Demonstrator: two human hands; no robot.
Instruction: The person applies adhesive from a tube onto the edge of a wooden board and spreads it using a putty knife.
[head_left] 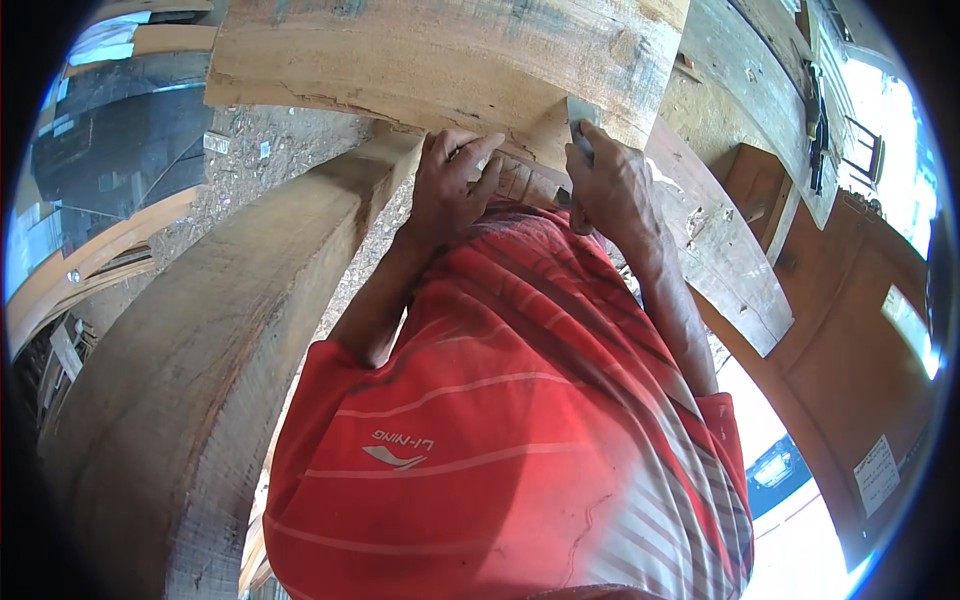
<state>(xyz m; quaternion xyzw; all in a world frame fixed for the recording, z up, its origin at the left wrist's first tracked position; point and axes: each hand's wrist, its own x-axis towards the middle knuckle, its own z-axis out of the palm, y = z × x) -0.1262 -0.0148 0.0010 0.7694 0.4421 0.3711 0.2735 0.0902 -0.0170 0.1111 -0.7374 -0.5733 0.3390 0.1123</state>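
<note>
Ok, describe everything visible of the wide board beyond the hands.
The wide board looks like pale timber with grain, grey-blue stains, a knot toward the right and a rough, cracked near edge. It spans crosswise at the view's top, its far edge cut off. The right hand holds a flat grey blade over its near right part; the left hand is by the near edge, contact unclear.

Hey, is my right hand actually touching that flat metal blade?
Touching. The head view shows the right hand closed around the near end of the flat metal blade.
</note>
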